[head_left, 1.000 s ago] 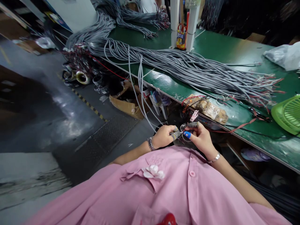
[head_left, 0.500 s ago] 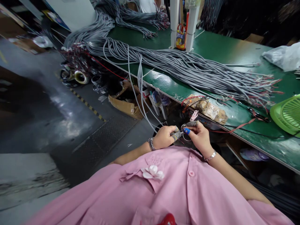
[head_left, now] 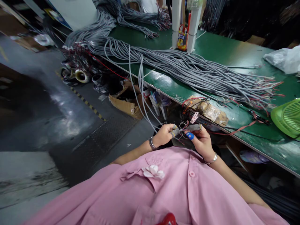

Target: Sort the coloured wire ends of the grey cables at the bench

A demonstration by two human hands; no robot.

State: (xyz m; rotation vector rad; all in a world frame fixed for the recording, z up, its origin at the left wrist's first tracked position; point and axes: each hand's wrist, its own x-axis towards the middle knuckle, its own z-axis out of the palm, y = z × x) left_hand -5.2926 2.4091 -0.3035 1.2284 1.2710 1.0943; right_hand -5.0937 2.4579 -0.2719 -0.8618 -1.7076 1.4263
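Note:
My left hand and my right hand meet just below the edge of the green workbench, above my pink shirt. Both are closed in a pinch on the thin red and white wire ends of a grey cable that hangs down from the bench. Grey cots cover several fingertips, and the right thumb wears a blue one. A big bundle of grey cables lies across the bench, its stripped ends fanned out at the right.
A taped brown packet with red wires lies on the bench edge by my hands. A green fan grille sits at the right, a clear plastic bag behind it. An open cardboard box and tape rolls are on the floor.
My hands stay together on the wire ends, which now fan up a little between them; my right fingers have shifted slightly. The view has drifted a little.

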